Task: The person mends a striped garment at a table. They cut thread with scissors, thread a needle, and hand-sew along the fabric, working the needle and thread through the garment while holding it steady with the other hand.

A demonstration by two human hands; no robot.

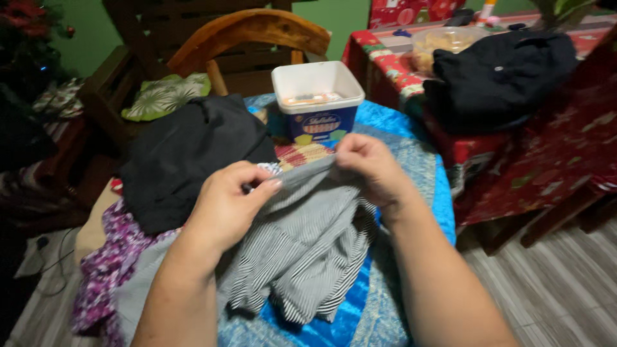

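Green walls and dark wooden furniture close in around the round table [411, 160] you are standing at, which is draped in a shiny blue cloth with a paler patterned band. Both your hands are up over its middle, gripping the top edge of a grey-and-white striped garment [308, 244]: your left hand [228, 202] pinches the fabric between thumb and fingers, and your right hand [369, 167] is clenched on the same edge just beside it, so the cloth is bunched between them. The rest of the striped garment hangs down and pools in loose folds on the blue cloth below your wrists. To your left, touching the striped piece, lies a black garment [186, 160], and under it a purple floral fabric [106, 270] spills toward the table's near-left edge. Behind your hands stands an open white-and-blue plastic tub [318, 99], with a curved wooden chair back [247, 32] rising beyond it and a leaf-print cushion [164, 95] on the seat nearby. Off to your right, well apart, a second table under a red festive cloth [553, 160] carries a heap of dark clothing [498, 77].
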